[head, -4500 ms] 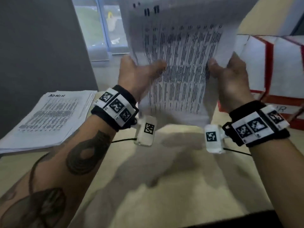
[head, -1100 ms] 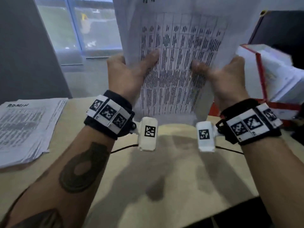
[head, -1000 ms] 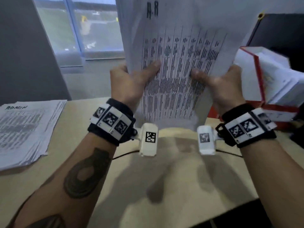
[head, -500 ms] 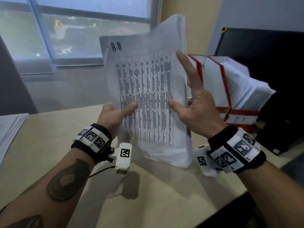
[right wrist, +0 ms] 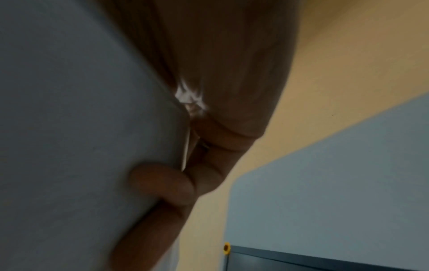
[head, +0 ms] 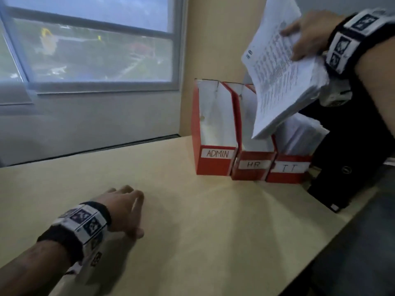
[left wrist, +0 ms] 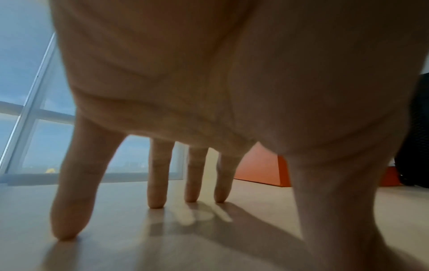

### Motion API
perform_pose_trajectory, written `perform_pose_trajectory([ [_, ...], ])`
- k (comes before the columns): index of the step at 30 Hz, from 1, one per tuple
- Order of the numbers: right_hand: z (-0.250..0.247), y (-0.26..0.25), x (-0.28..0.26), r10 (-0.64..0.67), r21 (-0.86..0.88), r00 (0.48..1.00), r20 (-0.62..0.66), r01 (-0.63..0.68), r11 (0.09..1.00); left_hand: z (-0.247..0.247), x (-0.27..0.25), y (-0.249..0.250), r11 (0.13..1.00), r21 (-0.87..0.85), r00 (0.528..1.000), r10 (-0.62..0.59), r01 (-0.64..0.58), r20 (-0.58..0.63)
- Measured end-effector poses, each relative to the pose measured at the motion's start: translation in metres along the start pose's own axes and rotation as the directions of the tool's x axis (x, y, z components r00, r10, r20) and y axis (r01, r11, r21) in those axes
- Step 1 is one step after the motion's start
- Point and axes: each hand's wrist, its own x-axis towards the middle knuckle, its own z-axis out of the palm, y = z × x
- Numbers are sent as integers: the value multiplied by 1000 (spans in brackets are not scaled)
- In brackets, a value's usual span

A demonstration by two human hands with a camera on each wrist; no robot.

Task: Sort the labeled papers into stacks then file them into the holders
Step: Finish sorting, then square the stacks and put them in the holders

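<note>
Three red holders point(head: 214, 133) stand in a row at the table's point(head: 192, 231) far right: ADMIN, HR, IT. My right hand point(head: 307, 33) grips one paper stack point(head: 282, 77) above them, long axis tilted, lower corner pointing down toward the HR holder point(head: 254, 165). My left hand point(head: 124, 208) rests spread, fingertips point(left wrist: 67, 232) on the table.

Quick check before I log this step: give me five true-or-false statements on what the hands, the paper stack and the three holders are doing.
1. The right hand grips the paper stack. True.
2. The left hand holds papers. False: its fingertips rest on the bare table.
3. The ADMIN holder is full. False: no papers show in it.
4. The TT holder contains papers. True.
5. The stack lies inside the HR holder. False: it is held above it.
</note>
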Motion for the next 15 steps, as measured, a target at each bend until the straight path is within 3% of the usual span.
perform_pose_trajectory([
  [4,26,-2,38,19,-30,987,160,-14,999,-2,1,3,1000,11,1000,14,-14,27],
  [9,83,-8,69,45,-137,961,273,-7,990,-1,2,4,999,33,999,35,-36,21],
  [15,140,-9,80,29,-250,945,325,56,967,-1,3,5,999,23,999,46,-46,12],
])
